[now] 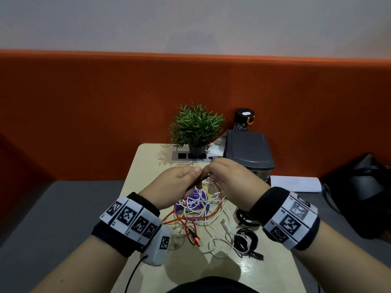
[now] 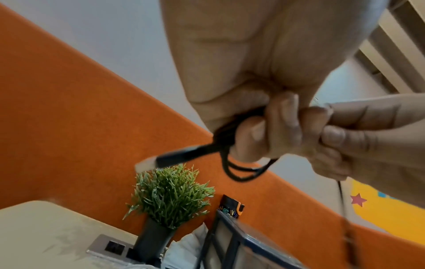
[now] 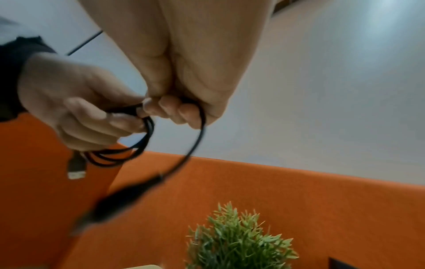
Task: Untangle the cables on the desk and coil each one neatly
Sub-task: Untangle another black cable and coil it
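On the left, the left hand (image 1: 173, 187) is up above the pale wooden desk (image 1: 146, 166). Its fingers (image 2: 285, 120) are curled round a few small loops of a thin black cable (image 2: 232, 163). A black plug with a silver tip (image 2: 161, 160) sticks out from the loops.

In the middle, under both hands, a messy pile of thin white, red and yellow cables (image 1: 198, 210) lies on the desk, on top of a round purple thing (image 1: 184, 208). One red cable with a metal plug (image 1: 193, 235) comes out toward the near edge of the desk.

On the right, the right hand (image 1: 230, 182) is touching the left one. Its fingers (image 3: 174, 111) are curled tight round the loose end of the same black cable, which bends down in a curve to a blurry black end (image 3: 119, 200). On the desk near this wrist lie two dark cable bundles (image 1: 247, 240) that look coiled up already.

It looks like the black cable is being wound into a coil, and it is almost finished. Next, I think the right hand should lay the last bit round the loops while the left hand keeps them pinched, so they do not spring open. Then the coil can go down next to the dark bundles. The mixed pile is not sorted yet.
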{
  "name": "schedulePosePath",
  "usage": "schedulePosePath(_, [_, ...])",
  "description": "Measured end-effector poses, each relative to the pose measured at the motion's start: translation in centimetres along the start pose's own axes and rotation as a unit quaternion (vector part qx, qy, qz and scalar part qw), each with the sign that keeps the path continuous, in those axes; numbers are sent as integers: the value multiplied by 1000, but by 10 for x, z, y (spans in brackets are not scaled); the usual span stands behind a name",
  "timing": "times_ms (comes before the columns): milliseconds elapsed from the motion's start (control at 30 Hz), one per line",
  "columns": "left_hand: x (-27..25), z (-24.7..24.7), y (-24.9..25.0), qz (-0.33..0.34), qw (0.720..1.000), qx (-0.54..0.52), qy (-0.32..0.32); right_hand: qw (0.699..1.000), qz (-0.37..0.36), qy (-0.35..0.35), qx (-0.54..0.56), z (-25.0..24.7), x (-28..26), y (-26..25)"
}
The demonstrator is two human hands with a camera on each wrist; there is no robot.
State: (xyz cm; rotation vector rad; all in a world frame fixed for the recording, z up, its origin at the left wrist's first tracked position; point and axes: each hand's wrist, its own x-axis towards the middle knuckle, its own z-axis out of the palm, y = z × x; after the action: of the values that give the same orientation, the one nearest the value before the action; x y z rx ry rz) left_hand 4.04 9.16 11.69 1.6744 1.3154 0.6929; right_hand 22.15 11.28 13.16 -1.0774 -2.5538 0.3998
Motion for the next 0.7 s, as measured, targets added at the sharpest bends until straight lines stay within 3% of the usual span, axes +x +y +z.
schedulePosePath(100, [-4,-1,3,-46,992,-93,-67,997,-18,44,-54,-2,2,10])
schedulePosePath(233, [-7,0,0,-53,979,-168,-102,973,-39,183,-137,10,3,11])
schedulePosePath(300, [-8,-2,-4,-46,958,-260,-109,962,-38,225,-148,15,4,7])
schedulePosePath(400, [-9,-4,-7,-39,912,-386,-133,965,-28,252,-61,21,4,-5])
schedulePosePath(500, [-9,-3,-7,-26,878,-458,-138,978,64,154,123,21,0,-16])
schedulePosePath(567, [-9,-4,-8,-10,867,-478,-138,962,103,82,241,18,-2,-19])
schedulePosePath(700, [-7,-6,-12,8,861,-485,-152,946,103,41,304,16,-2,-20])
